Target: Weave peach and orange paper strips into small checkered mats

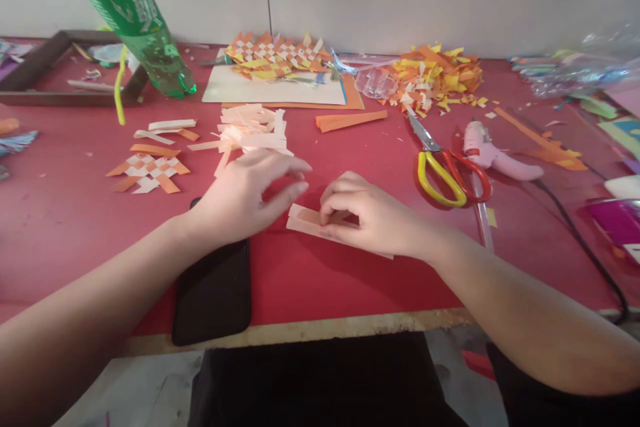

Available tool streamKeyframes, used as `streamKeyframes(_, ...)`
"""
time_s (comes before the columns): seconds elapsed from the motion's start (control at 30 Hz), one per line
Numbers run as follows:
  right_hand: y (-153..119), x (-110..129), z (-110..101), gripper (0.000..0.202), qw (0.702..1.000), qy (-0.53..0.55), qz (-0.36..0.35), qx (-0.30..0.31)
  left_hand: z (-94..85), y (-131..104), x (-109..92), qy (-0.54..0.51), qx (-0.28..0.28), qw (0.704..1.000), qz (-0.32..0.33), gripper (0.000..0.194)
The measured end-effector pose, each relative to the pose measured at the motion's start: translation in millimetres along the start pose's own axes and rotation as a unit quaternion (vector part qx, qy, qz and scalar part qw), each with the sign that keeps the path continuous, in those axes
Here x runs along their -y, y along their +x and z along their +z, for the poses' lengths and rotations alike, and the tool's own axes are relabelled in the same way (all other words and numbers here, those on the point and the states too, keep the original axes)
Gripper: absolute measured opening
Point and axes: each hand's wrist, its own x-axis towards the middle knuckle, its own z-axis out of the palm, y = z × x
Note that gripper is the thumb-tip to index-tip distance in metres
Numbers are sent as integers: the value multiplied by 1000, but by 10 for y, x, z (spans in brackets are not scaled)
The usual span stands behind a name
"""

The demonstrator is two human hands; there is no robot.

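My right hand [363, 213] pinches a pale peach paper strip [303, 217], folded lengthwise, low over the red tabletop near its front edge. My left hand [250, 190] hovers to the left of it, thumb and forefinger apart, and nothing shows between them. Just beyond the left hand lies a loose pile of pale paper strips [255, 127]. A black phone [213, 293] rests under the left wrist, partly covered by it. To the left sits a small woven piece [149, 172] of orange and white paper.
Scissors [443, 170] with yellow and red handles and a pink glue gun [500, 153] with a black cord lie right. A green bottle [135, 20] stands back left by a dark frame [65, 99]. Farther back are a woven band [280, 53] and a heap of paper scraps [435, 77].
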Motion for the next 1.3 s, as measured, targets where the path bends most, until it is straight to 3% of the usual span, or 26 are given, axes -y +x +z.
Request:
streamKeyframes(0.13,8,-13,-16,12,999,17,-25,-17,6,-29,-66,-43,99,994,17,25)
streamKeyframes(0.3,8,-20,-12,11,999,25,1,-34,-21,-32,-90,-91,111,990,3,41)
streamKeyframes(0.47,-8,-14,-7,10,997,58,-1,-59,9,-48,-121,-77,87,993,29,12)
streamKeyframes(0.67,-4,32,-22,6,994,62,13,-86,50,-60,-122,-82,68,994,18,9)
streamKeyframes(0.93,-32,-3,3,6,990,73,21,-121,18,-30,-155,-160,49,983,-81,7)
streamKeyframes(1.2,-49,23,-9,19,975,126,17,-182,49,12,-44,-215,-43,955,-200,14)
streamKeyframes(1.3,-76,57,-54,18,976,162,-34,-141,34,17,-48,-227,-52,951,-202,17)
